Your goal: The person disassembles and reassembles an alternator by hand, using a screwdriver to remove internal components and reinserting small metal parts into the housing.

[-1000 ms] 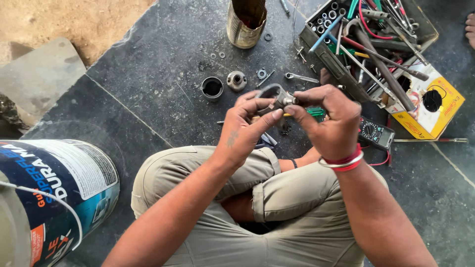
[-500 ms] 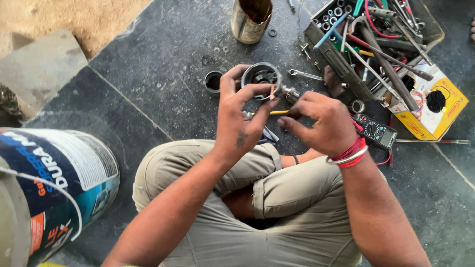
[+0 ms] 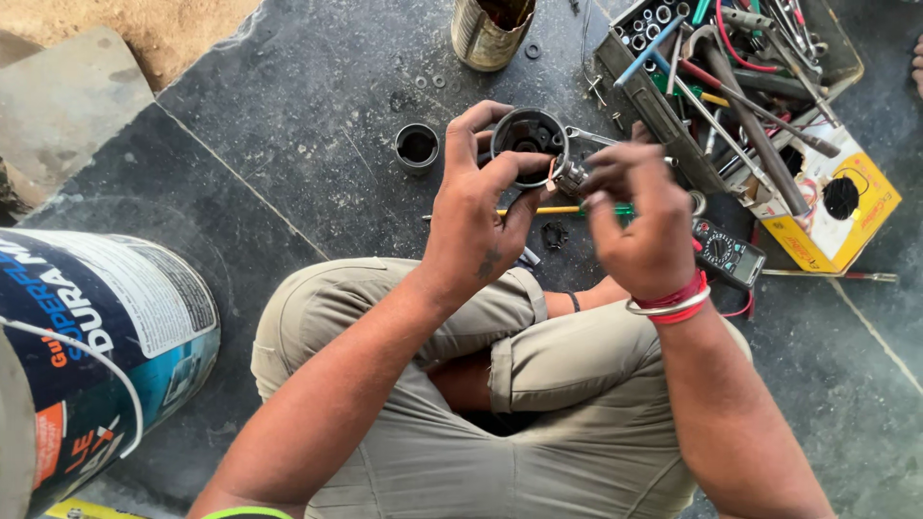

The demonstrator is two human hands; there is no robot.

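Note:
I sit cross-legged on a dark stone floor. My left hand (image 3: 478, 197) grips a round dark metal housing (image 3: 529, 142) with its open end facing up toward me. Fingers of my right hand (image 3: 637, 216) pinch a small metal part (image 3: 571, 177) at the housing's right rim; red and silver bangles circle that wrist. Under my hands on the floor lie a yellow-and-green screwdriver (image 3: 558, 210) and a small black toothed ring (image 3: 554, 234).
A small dark cup-shaped part (image 3: 416, 147) sits left of my hands. A rusty tin can (image 3: 486, 31) stands at the top. An open toolbox (image 3: 731, 77) full of tools, a yellow box (image 3: 846, 207) and a multimeter (image 3: 724, 253) lie right. A large paint bucket (image 3: 87, 336) stands at left.
Both hands lifted the housing and turned its open end toward me. My right hand moved from gripping the green-handled screwdriver to pinching a small part at the housing's rim; the screwdriver lies on the floor.

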